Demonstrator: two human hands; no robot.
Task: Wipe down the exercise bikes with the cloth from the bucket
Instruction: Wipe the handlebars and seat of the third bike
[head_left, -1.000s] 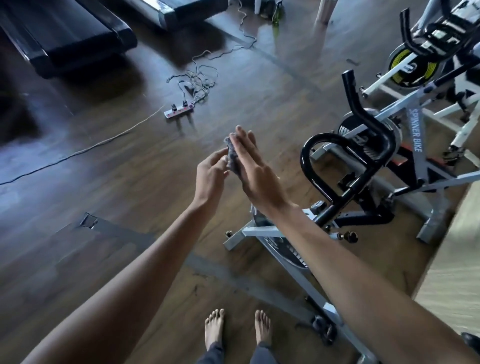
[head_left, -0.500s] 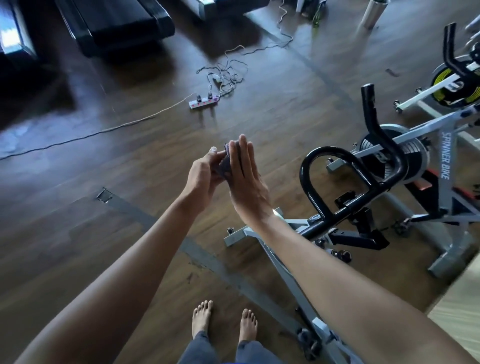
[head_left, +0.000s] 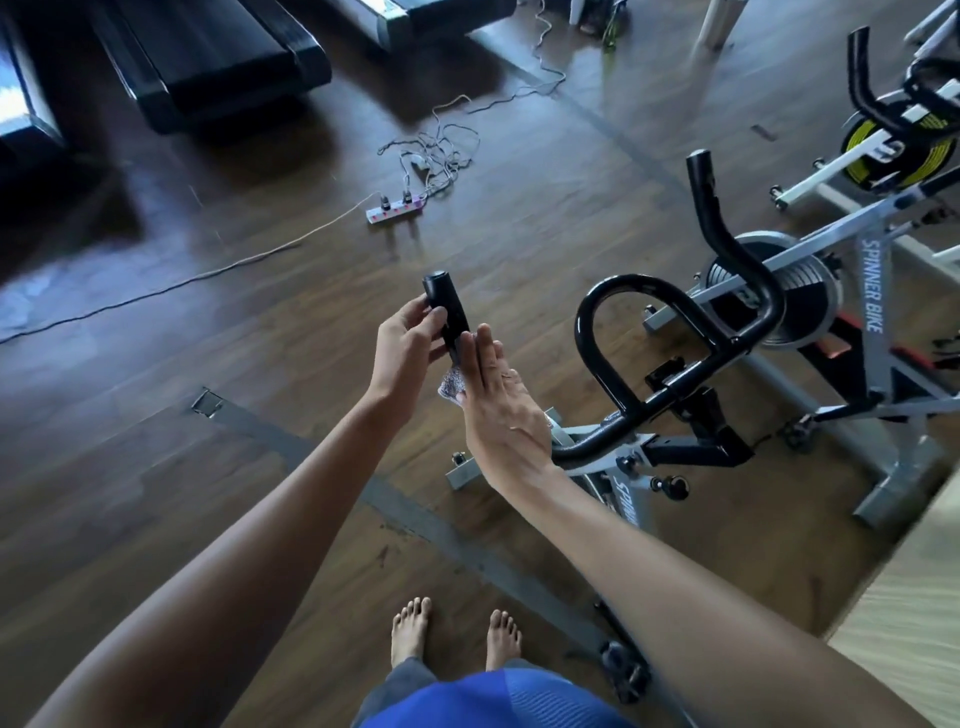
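The nearest exercise bike (head_left: 626, 506) stands just right of my bare feet, its black handlebar loop (head_left: 587, 332) rising in front of me. The left handlebar grip (head_left: 440, 293) sticks up between my hands. My left hand (head_left: 402, 353) is wrapped around the grip from the left, below its tip. My right hand (head_left: 506, 415) lies flat with straight fingers and presses a small grey cloth (head_left: 451, 387) against the grip's right side. Only a crumpled corner of the cloth shows. No bucket is in view.
A second grey bike (head_left: 872, 296) marked SPINNER BIKE stands behind the first, and a third with a yellow flywheel (head_left: 896, 143) is at far right. A power strip (head_left: 396, 210) with tangled cables lies on the wood floor. Treadmills (head_left: 208, 57) are at the back, a pale ledge (head_left: 909, 597) at lower right.
Both hands with the cloth covered the grip's tip earlier. They have slid down toward me, and the black tip now shows above my left hand.
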